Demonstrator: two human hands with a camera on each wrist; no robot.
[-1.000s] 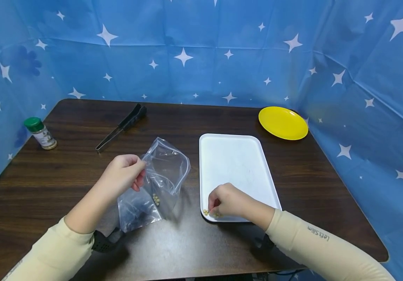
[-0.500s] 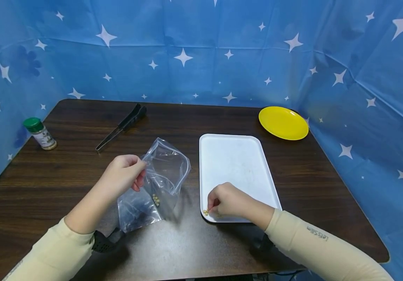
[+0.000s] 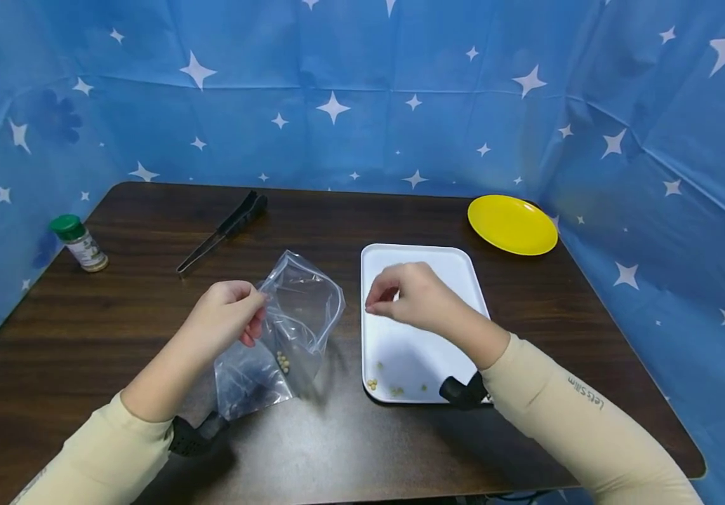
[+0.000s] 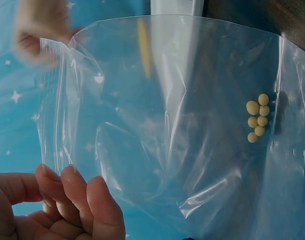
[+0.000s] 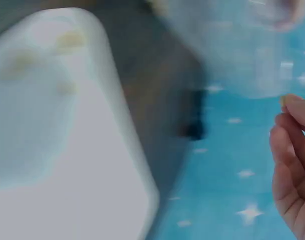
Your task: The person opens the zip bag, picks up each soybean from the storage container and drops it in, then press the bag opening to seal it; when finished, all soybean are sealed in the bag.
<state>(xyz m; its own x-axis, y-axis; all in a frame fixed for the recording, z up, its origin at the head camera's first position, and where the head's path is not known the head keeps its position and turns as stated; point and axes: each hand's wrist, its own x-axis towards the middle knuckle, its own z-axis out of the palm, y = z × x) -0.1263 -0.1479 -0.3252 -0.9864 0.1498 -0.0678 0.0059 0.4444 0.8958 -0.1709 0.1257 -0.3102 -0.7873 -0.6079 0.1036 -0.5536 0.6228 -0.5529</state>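
Note:
My left hand [image 3: 226,315] pinches the upper edge of a clear zip bag [image 3: 305,294], whose mouth stands open toward the right. Several pale yellow soybeans [image 4: 260,117] lie together low inside the bag. Above the white tray [image 3: 371,337] my right hand [image 3: 413,298] is raised, thumb and forefinger together at its left side. In the right wrist view a small yellow soybean [image 5: 283,101] shows between those fingertips. More soybeans [image 3: 372,384] lie scattered at the near end of the tray, blurred in the right wrist view.
A yellow plate [image 3: 512,224] sits at the table's back right corner. Black-handled tongs [image 3: 226,228] lie at the back left. A green-capped seasoning jar [image 3: 80,243] stands near the left edge. Blue star-patterned cloth [image 3: 362,133] encloses the table [image 3: 337,449].
My right hand has lifted from the tray's near left corner and moved away toward the far side, a soybean at its fingertips, uncovering the other soybeans there. The left hand keeps its hold.

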